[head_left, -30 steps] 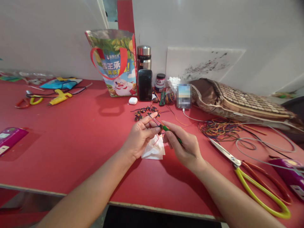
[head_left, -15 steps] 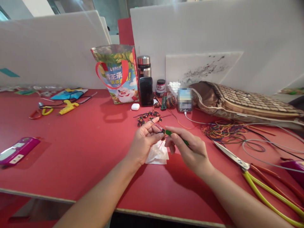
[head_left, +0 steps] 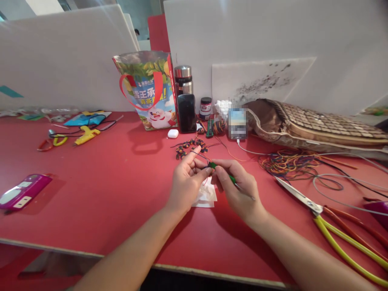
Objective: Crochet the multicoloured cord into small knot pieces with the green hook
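Over the middle of the table, my left hand pinches a small piece of dark multicoloured yarn, with a strand running over its raised forefinger. My right hand is closed round a green-handled crochet hook, whose metal rear end sticks out past the palm. The hook's tip meets the yarn between both hands, and fingers mostly cover the worked piece. Just beneath lies a crumpled white paper. Beyond the fingertips, a curled chain of knotted dark, orange and red yarn rests on the table.
Large yellow-and-red-handled scissors lie at the right, near loose coloured yarn and a brown bag. A printed carrier bag, black phone and white case stand behind. At left are a yellow glue gun and magenta box.
The hook's handle has swung lower in my right hand, so its metal end now shows. Both hands have drawn closer together; the camera view has shifted slightly.
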Available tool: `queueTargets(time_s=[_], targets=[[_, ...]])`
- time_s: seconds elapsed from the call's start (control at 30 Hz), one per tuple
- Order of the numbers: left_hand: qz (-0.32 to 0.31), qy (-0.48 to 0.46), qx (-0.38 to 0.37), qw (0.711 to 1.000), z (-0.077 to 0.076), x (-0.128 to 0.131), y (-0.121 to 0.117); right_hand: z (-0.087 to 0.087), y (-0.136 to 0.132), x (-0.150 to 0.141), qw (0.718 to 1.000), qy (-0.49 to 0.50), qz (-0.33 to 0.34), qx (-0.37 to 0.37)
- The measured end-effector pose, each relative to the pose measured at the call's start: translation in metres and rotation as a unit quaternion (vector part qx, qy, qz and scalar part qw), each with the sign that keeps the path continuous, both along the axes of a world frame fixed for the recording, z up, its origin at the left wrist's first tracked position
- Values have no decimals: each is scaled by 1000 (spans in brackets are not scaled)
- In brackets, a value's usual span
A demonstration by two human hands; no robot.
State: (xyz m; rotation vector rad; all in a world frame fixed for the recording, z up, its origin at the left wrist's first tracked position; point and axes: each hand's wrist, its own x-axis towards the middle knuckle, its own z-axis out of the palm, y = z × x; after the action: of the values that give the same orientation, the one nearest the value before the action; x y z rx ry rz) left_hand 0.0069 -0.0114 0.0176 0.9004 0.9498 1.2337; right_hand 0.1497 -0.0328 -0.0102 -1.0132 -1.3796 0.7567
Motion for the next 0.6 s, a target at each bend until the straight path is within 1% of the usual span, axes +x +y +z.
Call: queueTargets(time_s=[0.07,0.1,0.17,0.23,0.4,0.5,0.6], targets=[[-22,-41,-1,999,0,0,1,-5,-3,-1,999,-34,-20,31],[-44,-65,-6,997,0,-2,2,-6,-4,-1,998,-36,-18,45],[-80,-108,-32,990,3,-6,5,-5,-6,-1,998,-11,2,66],[-93,-134,-49,985,6,-10,7,-1,-7,0,996,31,35,72],[-116,-176,-70,975,12,-17,9,10,-7,3,990,113,82,34],[-123,-185,-77,972,12,-19,9,11,-7,6,985,139,100,9],[-120,-181,-67,974,12,-21,10,10,-6,10,982,149,115,10]])
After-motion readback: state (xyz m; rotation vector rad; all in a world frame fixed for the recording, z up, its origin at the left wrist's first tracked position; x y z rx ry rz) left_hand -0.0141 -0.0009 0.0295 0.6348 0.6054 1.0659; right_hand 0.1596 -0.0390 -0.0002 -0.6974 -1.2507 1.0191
